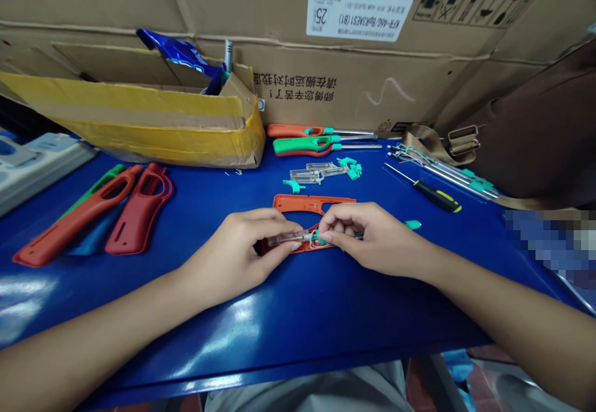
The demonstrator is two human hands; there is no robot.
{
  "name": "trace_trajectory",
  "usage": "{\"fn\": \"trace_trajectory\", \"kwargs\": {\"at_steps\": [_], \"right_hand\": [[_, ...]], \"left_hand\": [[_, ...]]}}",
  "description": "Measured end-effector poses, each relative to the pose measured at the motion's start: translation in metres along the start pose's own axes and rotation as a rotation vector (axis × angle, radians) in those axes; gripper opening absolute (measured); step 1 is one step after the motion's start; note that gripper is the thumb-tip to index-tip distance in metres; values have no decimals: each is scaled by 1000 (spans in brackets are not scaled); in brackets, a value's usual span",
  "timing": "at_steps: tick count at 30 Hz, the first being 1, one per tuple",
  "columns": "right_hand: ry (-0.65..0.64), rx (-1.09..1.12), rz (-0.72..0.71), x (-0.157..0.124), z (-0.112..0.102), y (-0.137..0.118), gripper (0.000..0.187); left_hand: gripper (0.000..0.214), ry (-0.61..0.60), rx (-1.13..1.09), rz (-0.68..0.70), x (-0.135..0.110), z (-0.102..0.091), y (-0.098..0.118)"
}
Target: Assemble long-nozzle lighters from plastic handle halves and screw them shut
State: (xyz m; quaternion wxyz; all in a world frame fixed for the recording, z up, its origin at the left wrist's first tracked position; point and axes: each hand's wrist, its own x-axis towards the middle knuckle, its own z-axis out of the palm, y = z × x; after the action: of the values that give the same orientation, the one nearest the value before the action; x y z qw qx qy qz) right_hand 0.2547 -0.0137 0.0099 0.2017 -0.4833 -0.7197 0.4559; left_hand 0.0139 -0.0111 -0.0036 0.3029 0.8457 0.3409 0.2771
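My left hand (237, 254) and my right hand (372, 238) meet above an orange plastic lighter shell half (305, 203) on the blue workbench (261, 331). Between their fingertips they pinch a slim metal-and-clear plastic lighter insert (288, 238) with a small teal part (316, 237) on it. The insert lies over the shell's lower end, which my fingers partly hide. A teal plastic piece (412, 224) lies just beyond my right hand.
Red, orange and green lighter shells (139, 210) lie at the left. Finished long-nosed lighters (326, 145), loose inserts and teal parts lie at the back. A yellow-handled screwdriver (437, 196) and metal rods (442, 173) lie at the right. A taped cardboard box (153, 123) stands back left, with a power strip (32, 170) beside it.
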Motion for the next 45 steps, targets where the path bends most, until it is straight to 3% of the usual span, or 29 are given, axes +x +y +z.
{"fn": "trace_trajectory", "kwargs": {"at_steps": [29, 45], "right_hand": [[58, 128, 93, 5, 4, -1, 11], [39, 196, 109, 5, 6, 4, 8]], "left_hand": [[17, 80, 40, 39, 0, 2, 2], [16, 70, 17, -7, 0, 4, 3]]}}
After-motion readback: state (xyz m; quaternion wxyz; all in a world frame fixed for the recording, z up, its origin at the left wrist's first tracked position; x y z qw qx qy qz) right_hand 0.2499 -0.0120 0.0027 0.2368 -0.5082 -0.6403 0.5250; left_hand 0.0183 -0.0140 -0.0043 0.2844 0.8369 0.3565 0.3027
